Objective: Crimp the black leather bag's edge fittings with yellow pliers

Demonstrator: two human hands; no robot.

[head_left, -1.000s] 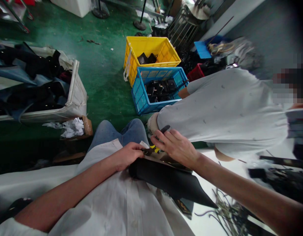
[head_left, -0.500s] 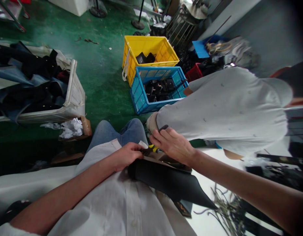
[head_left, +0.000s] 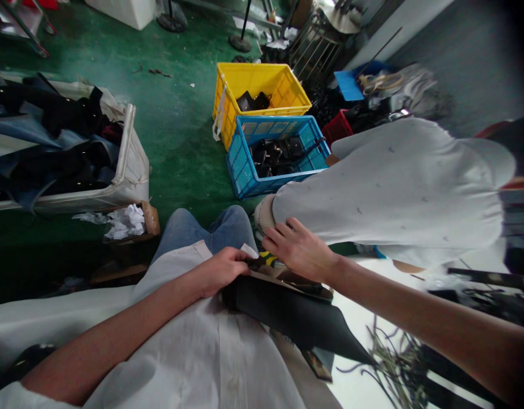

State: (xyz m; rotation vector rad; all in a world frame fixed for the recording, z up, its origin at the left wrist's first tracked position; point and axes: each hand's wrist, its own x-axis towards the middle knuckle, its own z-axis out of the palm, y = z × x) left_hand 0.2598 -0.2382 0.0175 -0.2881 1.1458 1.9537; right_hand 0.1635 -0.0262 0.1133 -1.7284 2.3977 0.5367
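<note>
A black, flexible leather-like piece (head_left: 291, 315) with a brown edge lies across my lap. My left hand (head_left: 223, 271) is closed on its near left end, thumb and fingers pinching the edge beside a small dark part. Above the far edge hovers my right hand (head_left: 298, 250) with its fingers curled; whatever they may hold is hidden behind them. Between the two hands shows a bit of something yellow and black (head_left: 268, 258), mostly covered.
A co-worker's leg in light trousers (head_left: 385, 193) is close on the right. Ahead stand a blue crate (head_left: 270, 184) and a yellow crate (head_left: 227, 113), both holding black items. A white bin (head_left: 136, 153) of dark material is at left. Cord-like strips (head_left: 398, 358) lie on the white surface.
A dark object seen at my right hand's fingertips is no longer visible, and the fingers are a little more curled. My left hand keeps its grip on the black piece.
</note>
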